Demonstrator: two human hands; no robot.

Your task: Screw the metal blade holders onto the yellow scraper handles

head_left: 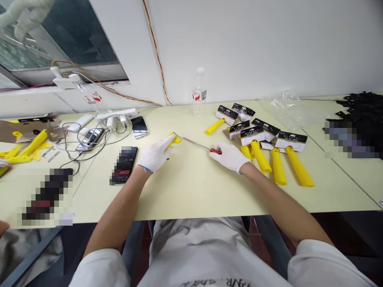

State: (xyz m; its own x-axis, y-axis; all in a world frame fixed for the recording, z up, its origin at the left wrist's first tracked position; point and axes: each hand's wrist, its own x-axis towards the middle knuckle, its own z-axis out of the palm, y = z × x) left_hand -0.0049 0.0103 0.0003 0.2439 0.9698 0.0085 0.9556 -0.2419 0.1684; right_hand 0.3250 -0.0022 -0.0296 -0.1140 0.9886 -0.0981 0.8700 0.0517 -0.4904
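My left hand [157,152], in a white knit glove, is closed around a small yellow scraper head [176,138] with a metal blade edge facing right. In my gloved right hand [229,155] is a screwdriver [197,144] with a red handle. Its long metal shaft points left, and the tip lies close to the scraper head; whether they touch I cannot tell. Right of my right hand lie several yellow tube handles [279,167] with black-and-white header cards [291,140]. One more yellow handle [214,126] sits farther back.
A water bottle [199,93] stands by the wall. Left are a phone [124,165], another phone [139,126], tangled cables, a power strip [118,114] and yellow parts [32,147]. Clear plastic [287,109] and a black pile [363,111] lie right. Part of another person's hand [3,227] shows at the left edge.
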